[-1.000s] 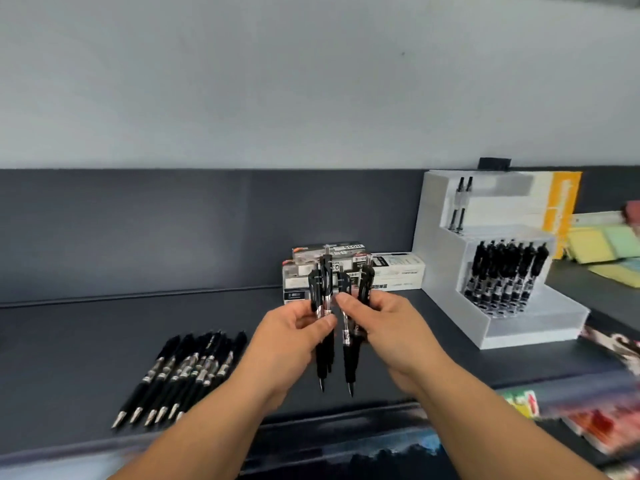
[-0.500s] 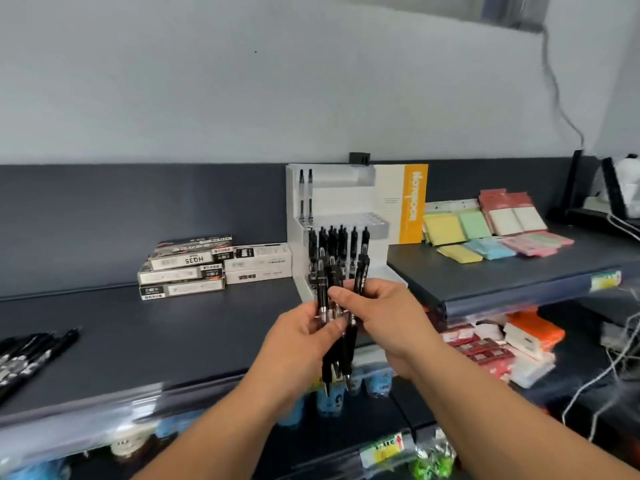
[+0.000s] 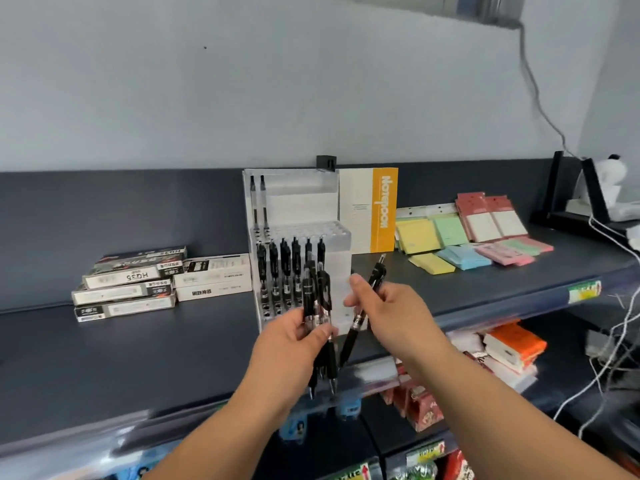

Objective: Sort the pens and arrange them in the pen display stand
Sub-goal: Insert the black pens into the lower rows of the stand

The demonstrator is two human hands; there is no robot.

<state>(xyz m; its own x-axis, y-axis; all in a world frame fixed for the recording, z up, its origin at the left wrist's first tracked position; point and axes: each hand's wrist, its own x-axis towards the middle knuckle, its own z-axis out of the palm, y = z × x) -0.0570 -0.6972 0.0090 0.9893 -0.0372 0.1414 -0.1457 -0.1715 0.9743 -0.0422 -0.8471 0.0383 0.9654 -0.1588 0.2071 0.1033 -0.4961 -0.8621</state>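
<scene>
- The right hand is pinching 1 pen and drawing it out toward 3 o'clock; 0.5 s ago both hands were clasping the bundle.
- The left hand is gripping the remaining bundle, tips down.
- The display stand is waiting at 12 o'clock, already holding a row of pens; slotting is probably coming next.

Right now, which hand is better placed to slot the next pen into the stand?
Probably right: the right hand pinches a single pen near the display stand; the left hand grips the bundle.
</scene>
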